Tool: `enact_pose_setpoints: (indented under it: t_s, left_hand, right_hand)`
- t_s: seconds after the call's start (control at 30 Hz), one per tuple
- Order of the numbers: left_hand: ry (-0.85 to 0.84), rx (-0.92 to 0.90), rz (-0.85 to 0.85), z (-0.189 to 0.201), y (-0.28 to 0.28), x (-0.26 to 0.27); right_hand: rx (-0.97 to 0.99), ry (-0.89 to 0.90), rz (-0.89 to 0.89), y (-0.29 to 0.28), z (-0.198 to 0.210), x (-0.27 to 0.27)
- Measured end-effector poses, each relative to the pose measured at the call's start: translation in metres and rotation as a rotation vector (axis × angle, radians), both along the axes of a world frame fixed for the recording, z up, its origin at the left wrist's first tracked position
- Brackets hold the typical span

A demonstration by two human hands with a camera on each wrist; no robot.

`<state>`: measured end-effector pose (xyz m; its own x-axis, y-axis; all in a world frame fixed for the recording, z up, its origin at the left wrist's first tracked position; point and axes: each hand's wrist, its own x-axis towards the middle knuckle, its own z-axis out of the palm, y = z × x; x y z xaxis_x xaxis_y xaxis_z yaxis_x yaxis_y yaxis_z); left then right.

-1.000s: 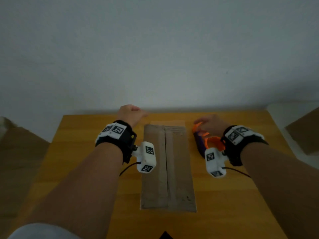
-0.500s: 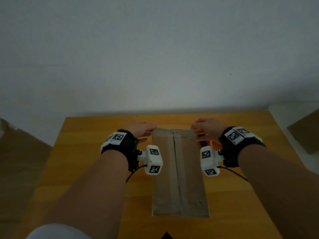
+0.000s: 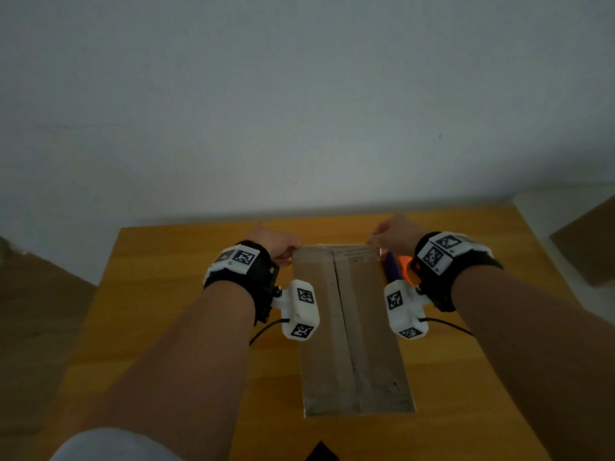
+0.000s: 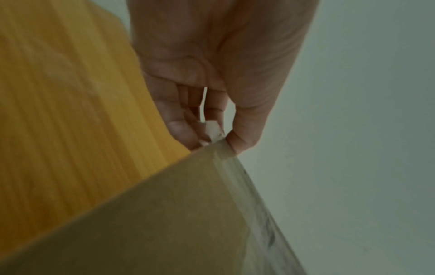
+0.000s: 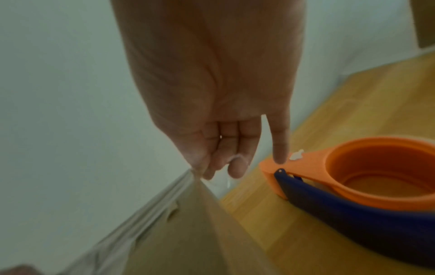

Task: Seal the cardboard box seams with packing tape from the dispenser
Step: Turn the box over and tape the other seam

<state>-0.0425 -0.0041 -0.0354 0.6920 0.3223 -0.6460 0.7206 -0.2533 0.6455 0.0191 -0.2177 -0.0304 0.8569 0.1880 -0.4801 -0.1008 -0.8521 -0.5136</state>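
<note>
Both hands moved onto the far corners of the cardboard box (image 3: 352, 331), left hand (image 4: 207, 78) and right hand (image 5: 212, 93) pinching them, leaving the tape dispenser (image 5: 367, 184) lying beside it, so taping waited.

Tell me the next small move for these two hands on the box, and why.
Probably press the far corners down flat. The left hand and right hand each pinch a far corner of the cardboard box, where clear tape already runs along the edge. The tape dispenser lies released on the table.
</note>
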Motion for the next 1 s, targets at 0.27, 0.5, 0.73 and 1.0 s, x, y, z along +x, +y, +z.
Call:
enact_pose_setpoints:
  t_s: [0.27, 0.5, 0.73, 1.0]
  left_hand:
    - [-0.263, 0.451, -0.213, 0.020, -0.007, 0.005]
    - [-0.326, 0.425, -0.701, 0.024, -0.029, 0.000]
    - [-0.313, 0.494, -0.703, 0.023, -0.031, -0.002]
    - [-0.318, 0.500, -0.672, 0.017, -0.034, -0.003]
  right_hand:
    - [0.078, -0.288, 0.144, 0.006, 0.019, -0.004]
    - [-0.022, -0.151, 0.333, 0.014, 0.026, -0.026]
    - [-0.129, -0.116, 0.308, -0.001, 0.028, -0.019]
    - [0.168, 0.136, 0.139, -0.032, 0.018, -0.023]
